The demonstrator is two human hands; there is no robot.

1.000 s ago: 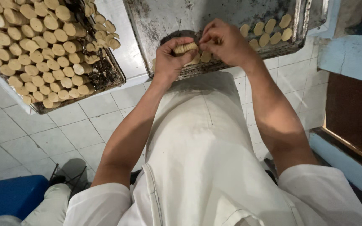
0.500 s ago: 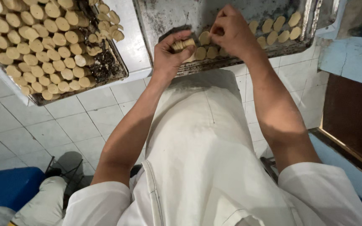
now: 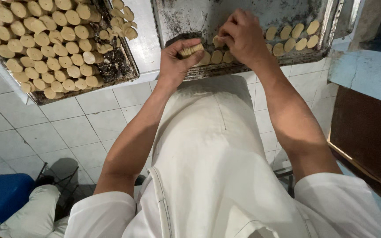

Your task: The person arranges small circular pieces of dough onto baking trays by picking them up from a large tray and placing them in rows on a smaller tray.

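head view: left hand (image 3: 177,59) grip clamped on stack of dough discs (image 3: 190,49); right hand (image 3: 243,37) grip, pinched on disc (image 3: 218,42), has shifted toward stack, extending row on metal tray (image 3: 287,11).

Soft, even indoor light from above; the white apron (image 3: 208,154) and floor tiles (image 3: 36,132) are bright but not blown out. Mild glare on the metal tray (image 3: 283,13) along its far edge. Dim lower left corner (deep shadow under the stool). Wide-angle bending at the edges; focus sharp throughout.
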